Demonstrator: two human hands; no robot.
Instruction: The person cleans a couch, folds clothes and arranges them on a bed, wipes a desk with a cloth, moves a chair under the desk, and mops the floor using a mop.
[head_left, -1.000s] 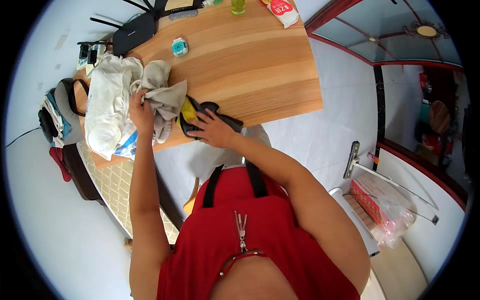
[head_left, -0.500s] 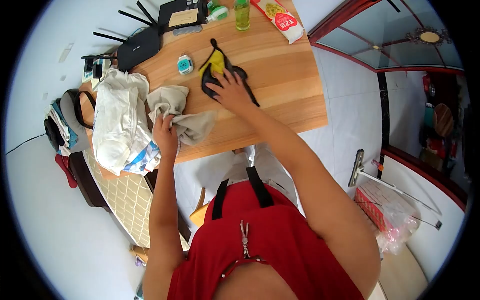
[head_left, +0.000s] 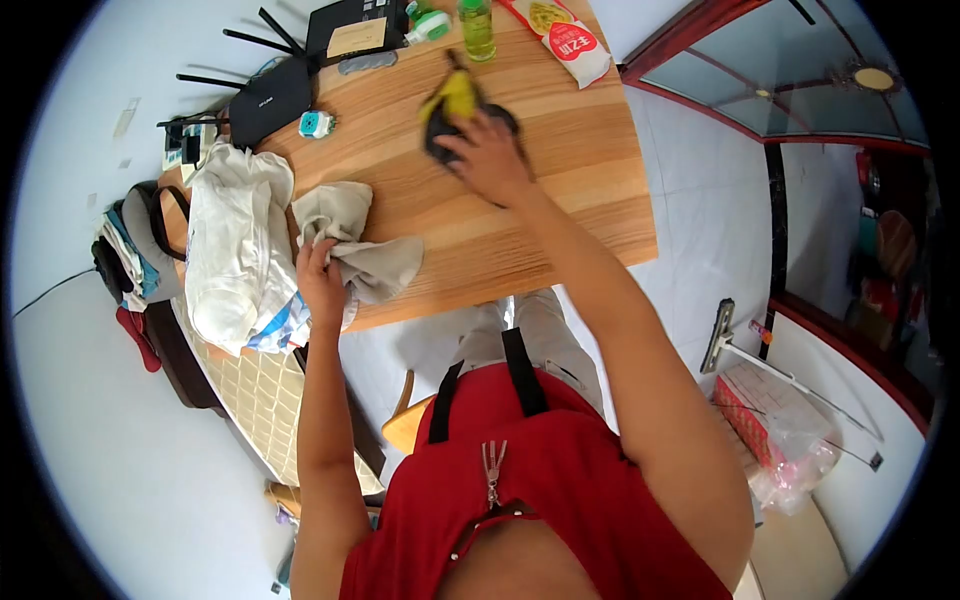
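Note:
My right hand (head_left: pixel 492 155) lies over a black and yellow piece of cloth or soft pouch (head_left: pixel 455 97) on the wooden table (head_left: pixel 580 190). Its fingers press down on the fabric, and both are blurred. The yellow part shows beyond the fingertips. At the table's near left, my left hand (head_left: pixel 320 283) has its fingers curled on a crumpled beige-grey cloth (head_left: pixel 380 268); part of its grip is hidden in the folds. A small white and teal device (head_left: pixel 317 124) sits behind that cloth, near the router.
A black router (head_left: pixel 270 103) and a black box (head_left: pixel 350 32) stand at the back left. A bottle of green liquid (head_left: pixel 477 32) and a red and white packet (head_left: pixel 570 45) are at the back. A white bag (head_left: pixel 240 250) lies left of my left hand.
My right hand has slid away from me and to the right with the black and yellow cloth. The white and teal device has shifted left and turned. My left hand stays at the beige-grey cloth.

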